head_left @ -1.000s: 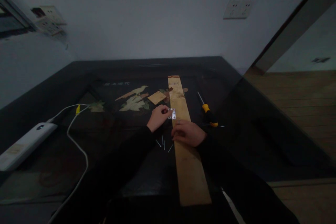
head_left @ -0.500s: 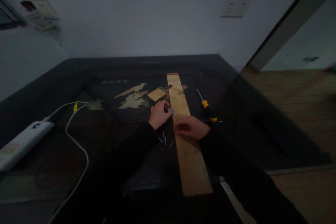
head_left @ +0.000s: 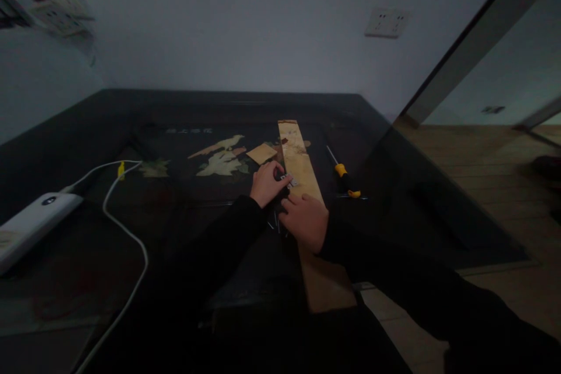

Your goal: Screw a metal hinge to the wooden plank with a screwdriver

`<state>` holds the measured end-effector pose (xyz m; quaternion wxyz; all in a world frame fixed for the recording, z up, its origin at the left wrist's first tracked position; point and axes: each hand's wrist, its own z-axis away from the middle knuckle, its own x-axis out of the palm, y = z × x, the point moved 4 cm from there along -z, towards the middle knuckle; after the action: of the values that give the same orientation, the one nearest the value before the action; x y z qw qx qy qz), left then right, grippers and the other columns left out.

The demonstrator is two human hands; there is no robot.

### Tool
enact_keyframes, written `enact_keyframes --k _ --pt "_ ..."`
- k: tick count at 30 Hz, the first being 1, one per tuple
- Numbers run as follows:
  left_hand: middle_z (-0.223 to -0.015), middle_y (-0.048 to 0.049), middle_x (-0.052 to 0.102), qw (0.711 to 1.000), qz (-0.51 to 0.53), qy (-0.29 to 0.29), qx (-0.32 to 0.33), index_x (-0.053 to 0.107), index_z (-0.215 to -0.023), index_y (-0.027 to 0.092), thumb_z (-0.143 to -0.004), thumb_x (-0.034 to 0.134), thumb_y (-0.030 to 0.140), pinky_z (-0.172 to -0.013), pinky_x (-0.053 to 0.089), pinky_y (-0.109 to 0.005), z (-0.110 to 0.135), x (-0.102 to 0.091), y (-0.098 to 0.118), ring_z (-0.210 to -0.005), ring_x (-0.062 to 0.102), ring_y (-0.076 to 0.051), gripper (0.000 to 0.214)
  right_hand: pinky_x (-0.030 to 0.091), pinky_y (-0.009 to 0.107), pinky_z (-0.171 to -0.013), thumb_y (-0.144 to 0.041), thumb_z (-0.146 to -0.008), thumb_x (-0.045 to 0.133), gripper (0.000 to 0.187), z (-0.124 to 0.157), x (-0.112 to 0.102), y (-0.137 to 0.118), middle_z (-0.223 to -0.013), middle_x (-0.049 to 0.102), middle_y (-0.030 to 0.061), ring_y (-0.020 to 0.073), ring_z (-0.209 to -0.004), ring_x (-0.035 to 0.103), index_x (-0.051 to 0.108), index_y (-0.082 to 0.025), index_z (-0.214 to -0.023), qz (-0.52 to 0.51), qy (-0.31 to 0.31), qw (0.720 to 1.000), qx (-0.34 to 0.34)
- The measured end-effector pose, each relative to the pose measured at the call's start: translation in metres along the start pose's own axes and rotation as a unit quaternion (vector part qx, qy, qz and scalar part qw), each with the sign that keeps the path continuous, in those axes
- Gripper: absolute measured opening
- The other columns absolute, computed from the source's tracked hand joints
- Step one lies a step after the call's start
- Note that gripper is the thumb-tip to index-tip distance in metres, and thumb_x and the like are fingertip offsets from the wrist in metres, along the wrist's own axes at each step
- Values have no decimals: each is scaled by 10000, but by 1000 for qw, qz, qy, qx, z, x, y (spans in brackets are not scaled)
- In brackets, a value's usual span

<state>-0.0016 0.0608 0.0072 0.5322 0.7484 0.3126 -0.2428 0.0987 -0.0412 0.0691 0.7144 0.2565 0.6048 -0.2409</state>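
Note:
A long light wooden plank point(head_left: 300, 152) lies lengthwise on a dark table point(head_left: 197, 111). My left hand point(head_left: 266, 182) rests at the plank's left edge, fingers pinched on a small silver hinge point(head_left: 290, 180). My right hand point(head_left: 304, 219) lies on the plank just below the hinge, fingers bent down toward several small screws point(head_left: 276, 223) at the plank's left edge. I cannot see whether it holds one.
A yellow-and-black screwdriver point(head_left: 345, 179) lies right of the plank. A small wooden square point(head_left: 262, 153) sits left of the plank's far end. A white power strip point(head_left: 30, 225) and its white cable point(head_left: 127, 228) lie at the left. Wall sockets point(head_left: 387, 22) are behind.
My right hand has slid left and nearer, toward the screws beside the plank. My left hand stays on the hinge. The camera has shifted slightly.

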Motion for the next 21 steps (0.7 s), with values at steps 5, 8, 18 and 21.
enact_keyframes --k 5,8,18,21 --pt "-645 39 508 1000 29 -12 3 608 -808 210 -738 683 368 -600 347 -244 -1 1 -4 -656 505 -139 188 407 394 -749 -105 -902 373 335 -10 -2 -17 -1005 652 150 280 -1015 549 706 -116 -938 -2 -57 998 38" --pt "-614 52 532 997 65 -29 4 621 -810 210 -750 670 341 -587 361 -232 -1 4 -5 -601 512 -116 152 408 399 -775 -107 -902 377 336 -14 -2 -20 -1021 658 145 280 -1020 559 710 -117 -949 1 -81 996 49" --pt "-675 40 613 995 99 -22 15 618 -837 216 -745 651 281 -632 417 -232 1 5 -3 -646 574 -117 117 431 347 -714 -133 -905 407 275 -11 3 -15 -955 673 109 240 -958 595 681 -143 -909 14 -34 999 -36" --pt "-668 39 603 995 94 -13 13 606 -827 215 -744 640 263 -628 412 -236 2 4 -3 -644 569 -120 102 404 304 -644 -143 -883 447 221 -4 -3 -8 -898 686 91 218 -878 623 657 -164 -948 -14 -40 997 -57"
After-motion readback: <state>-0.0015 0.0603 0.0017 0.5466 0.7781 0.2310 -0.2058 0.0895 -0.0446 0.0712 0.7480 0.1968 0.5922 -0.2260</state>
